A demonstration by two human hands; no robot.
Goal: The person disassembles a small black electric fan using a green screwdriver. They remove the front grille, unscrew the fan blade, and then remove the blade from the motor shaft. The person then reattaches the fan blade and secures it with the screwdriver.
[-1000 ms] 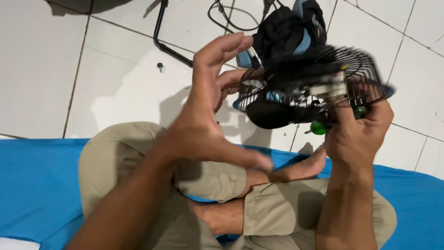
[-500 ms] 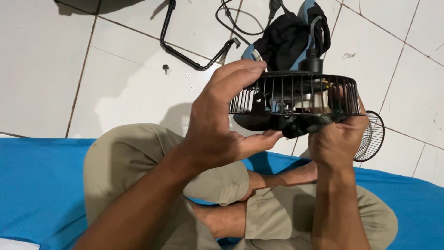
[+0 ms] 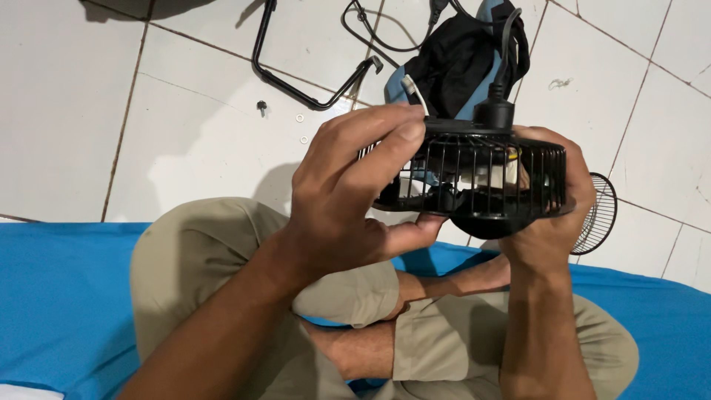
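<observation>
- Holding a black wire fan cage [image 3: 485, 178] between both hands, the person sits cross-legged on a blue mat [image 3: 59, 296] at the edge of a white tiled floor [image 3: 67, 104]; the cage is up in the air above the knees, turned so its ribbed side wall faces the camera.
- Left hand [image 3: 348, 192]: closed on the left side of the cage, fingers curled over the top rim and thumb pressed under the lower rim.
- Right hand [image 3: 552, 222]: wrapped round the right side and underside of the cage, fingers reaching over the far rim, palm cupping the rounded black hub beneath.
- Inside the cage, through the bars, pale parts show, white with a touch of yellow; what they are cannot be made out.
- A black plug-like piece [image 3: 495, 112] stands up from the top rim of the cage, with a black cord running up from it.
- Behind the cage, on the tiles, lies a black and blue bag [image 3: 463, 59]; its contents are hidden.
- A second round wire grille [image 3: 598, 215] rests on the floor just beside the right wrist, partly hidden by it.
- Towards the far edge of the floor lies a bent black metal bracket [image 3: 296, 70], with a small screw [image 3: 261, 107] and two small washers [image 3: 300, 118] near it, and a looped black cable [image 3: 370, 30] beside the bag.
</observation>
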